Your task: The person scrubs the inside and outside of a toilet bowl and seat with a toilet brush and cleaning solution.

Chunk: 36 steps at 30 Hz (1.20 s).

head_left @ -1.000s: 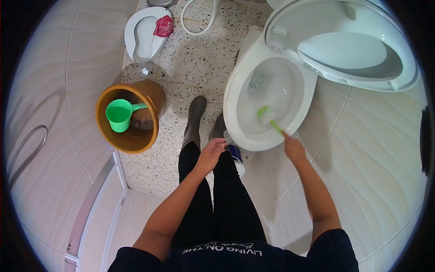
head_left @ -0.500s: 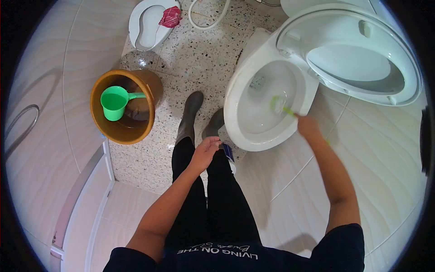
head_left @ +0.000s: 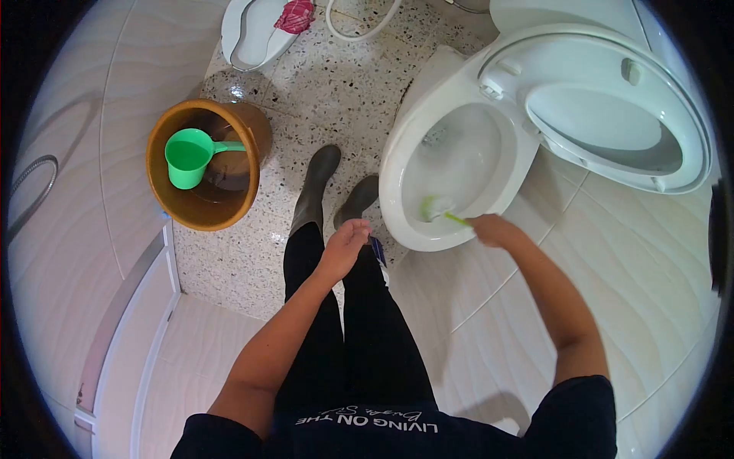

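My right hand is closed round the green handle of a toilet brush. The brush's green and white head, smeared by motion, is inside the toilet bowl, against the inner wall at the near end. Over my legs, my left hand hovers with loosely bent fingers and nothing visible in it. Just beside it, partly hidden by my leg, is a container with a dark blue label. The toilet seat and lid are raised.
On the speckled floor to the left stands a brown bucket of water with a green dipper in it. Farther back lie a white squat-pan-shaped fixture, a red cloth and a white hose. Tiled walls flank both sides.
My right hand has moved the brush toward the near left end of the bowl. My left hand stays nearly in place. The whole view has shifted slightly.
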Each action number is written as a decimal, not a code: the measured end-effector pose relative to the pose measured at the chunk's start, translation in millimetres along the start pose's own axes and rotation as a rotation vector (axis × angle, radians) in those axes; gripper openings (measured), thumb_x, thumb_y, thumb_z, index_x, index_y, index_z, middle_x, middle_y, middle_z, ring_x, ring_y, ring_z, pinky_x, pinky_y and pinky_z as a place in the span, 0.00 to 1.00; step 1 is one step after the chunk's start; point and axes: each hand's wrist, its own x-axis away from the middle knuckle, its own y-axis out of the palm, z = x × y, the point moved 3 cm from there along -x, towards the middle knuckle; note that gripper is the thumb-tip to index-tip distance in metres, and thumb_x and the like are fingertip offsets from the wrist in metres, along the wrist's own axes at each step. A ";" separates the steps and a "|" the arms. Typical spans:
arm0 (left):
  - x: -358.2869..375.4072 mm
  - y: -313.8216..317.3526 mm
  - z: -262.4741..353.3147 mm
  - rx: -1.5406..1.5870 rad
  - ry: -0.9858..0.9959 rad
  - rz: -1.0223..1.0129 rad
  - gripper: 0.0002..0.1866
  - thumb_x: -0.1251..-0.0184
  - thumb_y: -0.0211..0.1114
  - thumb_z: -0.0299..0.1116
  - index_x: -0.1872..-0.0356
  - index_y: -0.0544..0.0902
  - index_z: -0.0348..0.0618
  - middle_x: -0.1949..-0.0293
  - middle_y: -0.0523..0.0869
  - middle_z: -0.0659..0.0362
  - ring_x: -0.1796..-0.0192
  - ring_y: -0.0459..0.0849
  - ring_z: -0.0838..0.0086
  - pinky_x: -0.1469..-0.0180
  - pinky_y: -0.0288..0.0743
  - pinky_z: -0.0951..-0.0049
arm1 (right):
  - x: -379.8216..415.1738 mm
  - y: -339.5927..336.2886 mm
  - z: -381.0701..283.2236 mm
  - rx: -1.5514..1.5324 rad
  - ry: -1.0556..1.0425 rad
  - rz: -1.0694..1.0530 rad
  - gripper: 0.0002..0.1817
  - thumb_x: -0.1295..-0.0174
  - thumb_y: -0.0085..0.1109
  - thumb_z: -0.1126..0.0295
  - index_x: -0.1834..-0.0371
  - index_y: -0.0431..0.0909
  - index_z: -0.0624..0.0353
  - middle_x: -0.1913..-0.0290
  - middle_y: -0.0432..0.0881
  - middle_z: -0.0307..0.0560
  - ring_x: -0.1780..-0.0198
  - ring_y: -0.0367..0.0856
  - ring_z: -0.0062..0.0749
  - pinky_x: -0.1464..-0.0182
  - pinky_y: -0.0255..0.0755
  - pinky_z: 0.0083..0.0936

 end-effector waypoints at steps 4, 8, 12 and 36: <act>-2.5 -0.2 1.5 0.031 -0.016 -0.006 0.16 0.30 0.52 0.35 0.47 0.71 0.36 0.52 0.78 0.56 0.54 0.75 0.75 0.46 0.68 0.75 | 22.1 -51.5 -65.0 -0.540 0.296 -0.232 0.24 0.44 0.44 0.73 0.42 0.73 0.41 0.53 0.80 0.53 0.52 0.79 0.45 0.49 0.72 0.41; -5.4 -1.2 3.1 -0.021 -0.004 -0.012 0.17 0.30 0.51 0.35 0.46 0.71 0.35 0.52 0.78 0.55 0.54 0.75 0.75 0.46 0.68 0.75 | -16.6 -19.5 27.5 0.231 0.114 -0.035 0.22 0.40 0.42 0.71 0.44 0.74 0.36 0.52 0.80 0.48 0.49 0.78 0.42 0.48 0.71 0.39; -4.4 -0.9 11.5 -0.039 -0.005 -0.002 0.17 0.30 0.51 0.35 0.46 0.71 0.35 0.51 0.78 0.55 0.55 0.75 0.76 0.46 0.68 0.75 | -14.3 -118.1 61.4 0.401 0.446 0.281 0.16 0.36 0.41 0.65 0.53 0.80 0.50 0.55 0.81 0.48 0.53 0.81 0.39 0.55 0.74 0.38; -7.5 3.3 10.6 -0.029 0.009 -0.030 0.15 0.30 0.51 0.34 0.47 0.72 0.37 0.52 0.79 0.56 0.51 0.76 0.74 0.45 0.68 0.73 | -11.4 -71.3 89.0 0.189 0.448 0.313 0.24 0.36 0.35 0.70 0.38 0.68 0.34 0.53 0.79 0.53 0.50 0.79 0.44 0.54 0.75 0.39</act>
